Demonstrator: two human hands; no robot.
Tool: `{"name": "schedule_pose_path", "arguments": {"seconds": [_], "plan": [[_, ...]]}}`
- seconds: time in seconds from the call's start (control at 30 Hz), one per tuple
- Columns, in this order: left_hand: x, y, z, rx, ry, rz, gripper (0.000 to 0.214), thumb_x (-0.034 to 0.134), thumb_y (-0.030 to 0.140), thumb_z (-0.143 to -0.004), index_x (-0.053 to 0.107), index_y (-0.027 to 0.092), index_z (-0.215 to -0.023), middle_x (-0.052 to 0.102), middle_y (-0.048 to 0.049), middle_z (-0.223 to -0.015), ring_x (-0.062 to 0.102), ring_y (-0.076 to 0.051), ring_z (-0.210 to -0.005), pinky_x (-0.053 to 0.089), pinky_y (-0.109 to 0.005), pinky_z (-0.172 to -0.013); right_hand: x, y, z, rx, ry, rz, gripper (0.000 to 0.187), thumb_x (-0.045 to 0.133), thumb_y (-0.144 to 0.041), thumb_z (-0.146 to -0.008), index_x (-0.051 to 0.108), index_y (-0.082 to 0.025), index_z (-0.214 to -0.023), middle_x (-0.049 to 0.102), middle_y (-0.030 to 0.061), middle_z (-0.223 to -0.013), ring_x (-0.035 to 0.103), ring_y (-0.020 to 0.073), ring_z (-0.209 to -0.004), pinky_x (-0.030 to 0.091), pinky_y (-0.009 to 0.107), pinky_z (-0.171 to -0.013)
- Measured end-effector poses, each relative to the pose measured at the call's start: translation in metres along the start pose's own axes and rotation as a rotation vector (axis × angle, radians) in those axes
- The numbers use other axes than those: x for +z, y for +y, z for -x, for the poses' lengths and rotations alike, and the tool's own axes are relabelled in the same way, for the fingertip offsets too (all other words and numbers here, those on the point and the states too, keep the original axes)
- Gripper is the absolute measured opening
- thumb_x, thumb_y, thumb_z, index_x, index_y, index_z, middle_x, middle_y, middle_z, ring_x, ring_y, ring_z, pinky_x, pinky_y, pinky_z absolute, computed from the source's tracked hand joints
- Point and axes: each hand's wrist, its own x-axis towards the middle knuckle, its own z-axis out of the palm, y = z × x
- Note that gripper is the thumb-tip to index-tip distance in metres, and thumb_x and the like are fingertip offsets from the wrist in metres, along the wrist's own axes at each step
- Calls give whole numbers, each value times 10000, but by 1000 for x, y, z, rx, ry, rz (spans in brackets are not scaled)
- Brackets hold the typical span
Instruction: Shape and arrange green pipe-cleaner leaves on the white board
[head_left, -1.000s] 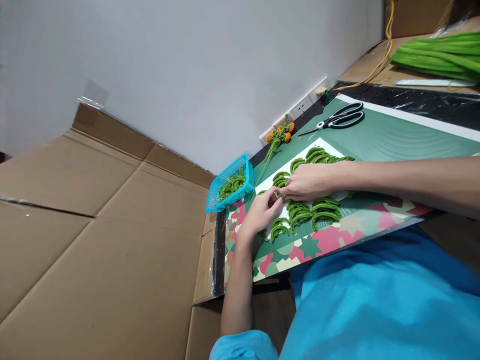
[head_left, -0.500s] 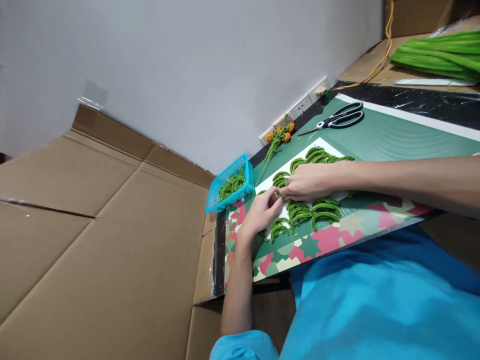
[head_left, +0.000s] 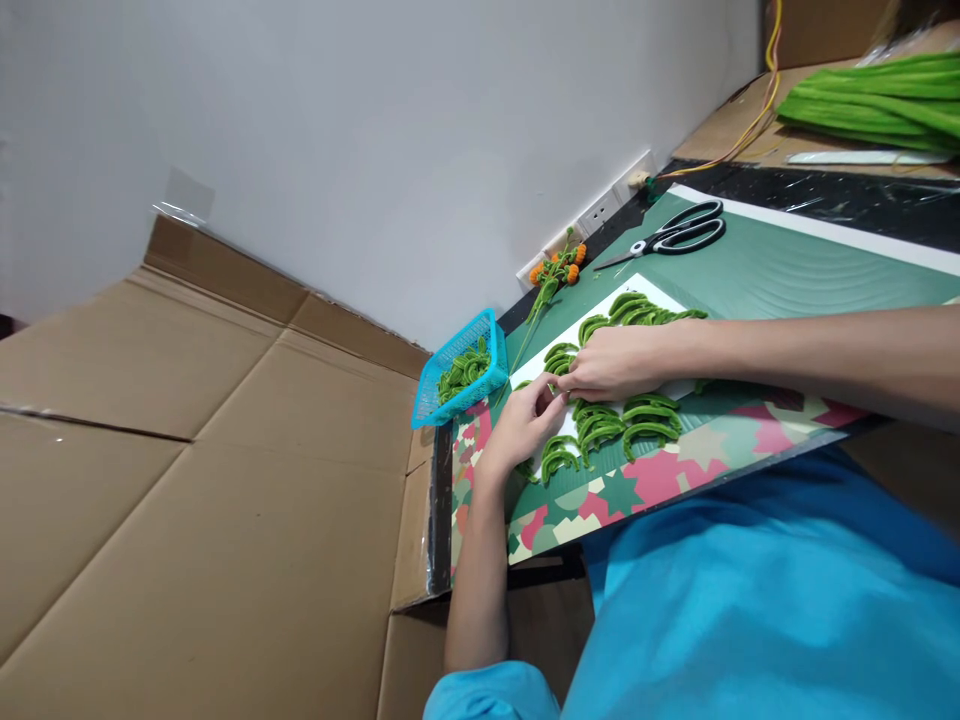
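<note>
Both hands meet over a white sheet (head_left: 538,364) covered with curved, fuzzy green pipe cleaner pieces (head_left: 651,416), laid in small groups. My left hand (head_left: 519,425) is at the sheet's left side, thumb and fingertips pinched together. Palm down across the sheet, my right hand (head_left: 619,360) has its fingertips closed, touching or almost touching the left fingertips. Whatever is between the fingertips is too small and hidden to make out. More green pieces lie on the near side of the hands and beyond the right hand.
A blue plastic basket (head_left: 496,376) of green pieces stands left, by the wall. Beyond the sheet lie orange-and-green pipe cleaner flowers (head_left: 553,275) and black-handled scissors (head_left: 694,232) on the green mat (head_left: 780,275). Green pipe cleaner bundles (head_left: 874,100) sit far right; cardboard (head_left: 300,520) covers the left.
The hands keep the same pinched pose at the same place. Only the camera view has shifted very slightly.
</note>
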Motion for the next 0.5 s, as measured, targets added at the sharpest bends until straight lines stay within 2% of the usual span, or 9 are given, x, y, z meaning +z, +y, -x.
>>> {"name": "schedule_pose_path", "arguments": {"seconds": [0.5], "plan": [[-1, 0, -2, -8, 2, -2, 230, 522, 391, -1042, 586, 185, -963, 482, 43, -728, 430, -122, -666, 320, -255, -624, -6, -2, 1, 10, 0, -28, 345, 407, -290, -1096, 708, -122, -1090, 728, 111, -821, 546, 173, -584, 223, 332, -591]]}}
